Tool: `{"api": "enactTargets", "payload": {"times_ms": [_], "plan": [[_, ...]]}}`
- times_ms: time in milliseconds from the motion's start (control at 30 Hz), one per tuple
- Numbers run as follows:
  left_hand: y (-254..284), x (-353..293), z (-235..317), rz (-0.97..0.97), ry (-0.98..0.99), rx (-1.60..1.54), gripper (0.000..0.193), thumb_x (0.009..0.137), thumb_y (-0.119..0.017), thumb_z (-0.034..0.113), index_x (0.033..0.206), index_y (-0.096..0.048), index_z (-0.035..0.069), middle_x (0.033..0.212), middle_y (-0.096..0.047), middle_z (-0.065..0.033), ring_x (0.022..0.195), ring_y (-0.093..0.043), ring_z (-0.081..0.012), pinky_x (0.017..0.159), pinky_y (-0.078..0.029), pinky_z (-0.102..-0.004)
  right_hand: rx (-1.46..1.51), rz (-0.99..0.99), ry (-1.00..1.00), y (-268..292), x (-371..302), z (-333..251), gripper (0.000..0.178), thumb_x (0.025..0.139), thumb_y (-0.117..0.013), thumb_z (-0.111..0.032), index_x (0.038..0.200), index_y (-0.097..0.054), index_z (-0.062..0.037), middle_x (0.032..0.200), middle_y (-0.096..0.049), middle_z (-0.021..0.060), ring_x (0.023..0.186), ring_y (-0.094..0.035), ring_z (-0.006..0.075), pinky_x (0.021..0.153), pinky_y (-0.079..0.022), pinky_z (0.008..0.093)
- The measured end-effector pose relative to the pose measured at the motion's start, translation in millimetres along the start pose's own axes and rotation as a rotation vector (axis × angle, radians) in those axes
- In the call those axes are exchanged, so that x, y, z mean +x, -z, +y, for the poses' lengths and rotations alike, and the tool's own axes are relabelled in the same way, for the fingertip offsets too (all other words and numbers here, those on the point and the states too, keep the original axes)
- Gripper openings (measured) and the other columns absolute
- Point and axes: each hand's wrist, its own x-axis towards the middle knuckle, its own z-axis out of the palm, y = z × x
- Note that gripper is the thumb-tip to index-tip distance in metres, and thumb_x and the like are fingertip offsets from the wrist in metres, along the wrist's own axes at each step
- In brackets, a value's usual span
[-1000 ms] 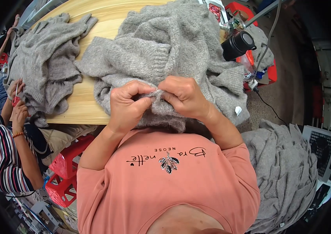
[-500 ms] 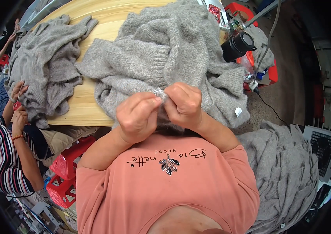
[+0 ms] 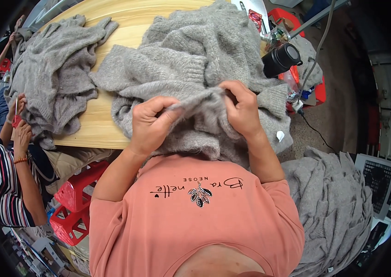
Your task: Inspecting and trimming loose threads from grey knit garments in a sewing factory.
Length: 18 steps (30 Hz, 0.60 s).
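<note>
Head view: left hand (image 3: 149,123) and right hand (image 3: 243,111) pinch a stretched fold (image 3: 200,98) of gray knit sweater (image 3: 232,60) at the near counter (image 3: 103,124) edge; knit heap (image 3: 52,69) left, black flask (image 3: 282,59) far right, red plastic stools (image 3: 68,197) near left.

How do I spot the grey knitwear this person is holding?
Start at the pale wooden table and find the large grey heap on it, straight ahead of the pink top. At the heap's near side, a knit fold stretches between the person's left hand and right hand. That two-handed pinch sets it apart from the similar far-left pile and lower-right pile.
</note>
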Motion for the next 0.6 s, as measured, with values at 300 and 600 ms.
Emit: {"api": "enactTargets", "payload": {"times_ms": [300, 600], "plan": [[-12.6, -3.3, 8.4, -0.050, 0.019, -0.196, 0.006, 0.079, -0.056, -0.002, 0.084, -0.059, 0.000, 0.066, -0.053, 0.0045, 0.059, -0.044, -0.0020, 0.052, -0.036, -0.0177, 0.502, -0.253, 0.060, -21.6, 7.4, -24.7, 0.039, 0.069, -0.066, 0.001, 0.105, -0.054, 0.0008, 0.093, -0.059, 0.0058, 0.085, -0.057, 0.0123, 0.072, -0.045, 0.0251], [-4.9, -4.1, 14.4, -0.088, 0.191, -0.019, 0.005, 0.079, -0.060, 0.002, 0.078, -0.062, -0.002, 0.070, -0.058, -0.0005, 0.062, -0.048, -0.0036, 0.054, -0.038, -0.0195, 0.348, -0.204, 0.181, -29.1, 12.6, -34.1, 0.027, 0.066, -0.054, 0.004, 0.093, -0.052, -0.0020, 0.072, -0.055, 0.0025, 0.068, -0.051, 0.0084, 0.061, -0.042, 0.0230]]}}
